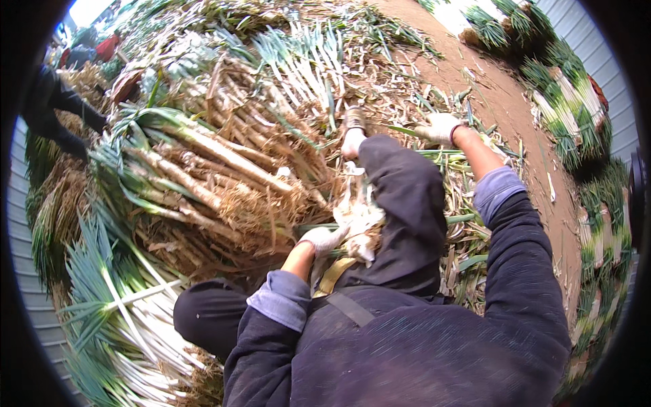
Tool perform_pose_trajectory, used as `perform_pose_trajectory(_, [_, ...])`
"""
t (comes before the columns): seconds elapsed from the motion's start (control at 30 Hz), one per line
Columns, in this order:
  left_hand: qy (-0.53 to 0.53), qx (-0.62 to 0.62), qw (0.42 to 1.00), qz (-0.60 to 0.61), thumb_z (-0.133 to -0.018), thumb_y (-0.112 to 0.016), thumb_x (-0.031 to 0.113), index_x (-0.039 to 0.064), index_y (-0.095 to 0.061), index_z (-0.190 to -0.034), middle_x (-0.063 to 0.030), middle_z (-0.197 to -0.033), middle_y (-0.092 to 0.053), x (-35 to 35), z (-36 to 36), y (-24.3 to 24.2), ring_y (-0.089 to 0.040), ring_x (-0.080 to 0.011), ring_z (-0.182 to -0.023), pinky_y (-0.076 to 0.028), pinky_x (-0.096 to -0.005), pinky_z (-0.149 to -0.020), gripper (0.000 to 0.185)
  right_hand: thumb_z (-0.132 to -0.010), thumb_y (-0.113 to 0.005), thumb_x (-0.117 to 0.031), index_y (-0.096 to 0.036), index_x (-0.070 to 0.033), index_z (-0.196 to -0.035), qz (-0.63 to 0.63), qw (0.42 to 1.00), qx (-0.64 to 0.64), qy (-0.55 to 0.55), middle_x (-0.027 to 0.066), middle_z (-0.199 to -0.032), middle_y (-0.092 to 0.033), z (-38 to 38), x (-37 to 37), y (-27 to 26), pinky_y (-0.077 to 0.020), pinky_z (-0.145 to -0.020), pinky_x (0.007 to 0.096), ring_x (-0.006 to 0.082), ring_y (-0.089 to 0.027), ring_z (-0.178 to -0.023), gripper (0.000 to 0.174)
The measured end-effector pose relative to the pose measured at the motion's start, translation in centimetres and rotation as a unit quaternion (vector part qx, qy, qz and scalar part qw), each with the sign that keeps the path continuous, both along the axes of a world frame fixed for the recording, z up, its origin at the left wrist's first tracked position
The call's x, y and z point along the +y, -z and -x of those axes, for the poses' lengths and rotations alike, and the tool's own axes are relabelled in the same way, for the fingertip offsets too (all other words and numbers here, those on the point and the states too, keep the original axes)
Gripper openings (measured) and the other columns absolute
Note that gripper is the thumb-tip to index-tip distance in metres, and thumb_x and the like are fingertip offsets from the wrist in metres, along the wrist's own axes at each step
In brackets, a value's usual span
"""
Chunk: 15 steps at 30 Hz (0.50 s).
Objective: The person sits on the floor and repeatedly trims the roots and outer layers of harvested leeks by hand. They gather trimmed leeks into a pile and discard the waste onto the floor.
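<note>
My left hand [324, 239], in a pale work glove, is low between my legs at peeled outer leaves and roots [358, 229]; whether its fingers grip a green stalk there is hard to see. Out to the right, my right hand [440, 128], also gloved, is over loose trimmings with a long green leaf [402, 129] at its fingertips; its grip is unclear. Unpeeled long green onions [218, 157] with brown husks and roots lie heaped to the left. Cleaned white-stalked ones [152, 325] are piled at lower left, and more [305, 66] lie beyond my foot.
Leaf scraps [468, 254] cover the ground right of my leg. Tied onion bundles [569, 102] line the right side by a corrugated wall [600, 40]. Bare earth [534, 152] runs between. At far left, a person's dark-clothed legs [61, 102] stand by the heap.
</note>
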<state>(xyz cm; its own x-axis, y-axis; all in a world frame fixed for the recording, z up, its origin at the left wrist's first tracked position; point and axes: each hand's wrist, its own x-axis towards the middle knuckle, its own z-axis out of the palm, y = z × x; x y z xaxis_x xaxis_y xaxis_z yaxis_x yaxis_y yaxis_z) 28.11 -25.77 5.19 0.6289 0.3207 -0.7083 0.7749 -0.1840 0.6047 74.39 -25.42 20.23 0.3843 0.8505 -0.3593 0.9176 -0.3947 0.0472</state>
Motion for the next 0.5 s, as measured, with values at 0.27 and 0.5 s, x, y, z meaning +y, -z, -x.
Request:
perform_pose_trajectory(0.27, [-0.142,0.157,0.976,-0.056,-0.087,-0.056,0.091,-0.017,-0.061,-0.138,-0.0419,-0.135,-0.065,0.0,2.4,10.5,-0.067,-0.0493,-0.130,-0.052,-0.0506,-0.110,0.120,-0.101,-0.047,-0.072,-0.068,0.000,-0.142,0.040,0.989,0.080,0.115,0.0298,-0.139,-0.069,-0.9,-0.9,16.5,-0.0511,-0.113,0.0494,0.0420,-0.069,-0.128,0.086])
perform_pose_trajectory(0.5, [-0.166,0.063,0.984,-0.012,-0.089,-0.060,0.085,-0.014,-0.059,-0.139,-0.0419,-0.137,-0.064,-0.2,3.5,19.4,-0.063,-0.0535,-0.132,-0.050,-0.0524,-0.112,0.111,-0.108,-0.047,-0.044,-0.068,-0.005,-0.140,0.017,0.968,0.208,0.140,0.0287,-0.137,-0.069,16.0,-3.1,28.6,-0.0533,-0.107,0.0517,0.0385,-0.070,-0.127,0.055])
